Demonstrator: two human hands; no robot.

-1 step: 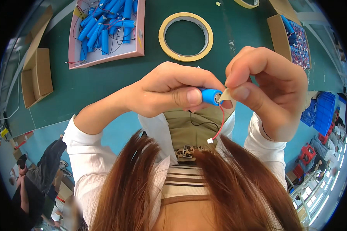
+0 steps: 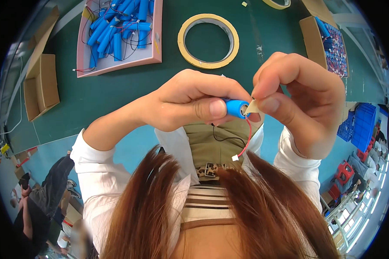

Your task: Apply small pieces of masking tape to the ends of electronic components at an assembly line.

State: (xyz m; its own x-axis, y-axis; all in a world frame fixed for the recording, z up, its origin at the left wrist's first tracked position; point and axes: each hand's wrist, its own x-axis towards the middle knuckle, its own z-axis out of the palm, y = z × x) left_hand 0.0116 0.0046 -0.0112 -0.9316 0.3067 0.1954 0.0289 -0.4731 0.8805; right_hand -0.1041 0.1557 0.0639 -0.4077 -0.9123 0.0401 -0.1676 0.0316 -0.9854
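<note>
My left hand (image 2: 194, 101) is closed round a blue cylindrical battery (image 2: 235, 108), its bare end pointing right. From that end hang a red wire and a black wire, with a small white connector (image 2: 235, 158) below. Between the thumb and forefinger of my right hand (image 2: 300, 97) is a short piece of pale yellow tape (image 2: 252, 106). The tape's lower tip meets the battery's end near the red wire. The rest of the battery is hidden inside my left hand.
A pink box (image 2: 157, 52) full of blue wired batteries stands at the far left, beside a roll of yellow tape (image 2: 208, 65) on the green table (image 2: 73, 99). Cardboard boxes (image 2: 312, 41) are at both sides. Blue crates (image 2: 362, 125) stand at right; a person (image 2: 47, 194) is at lower left.
</note>
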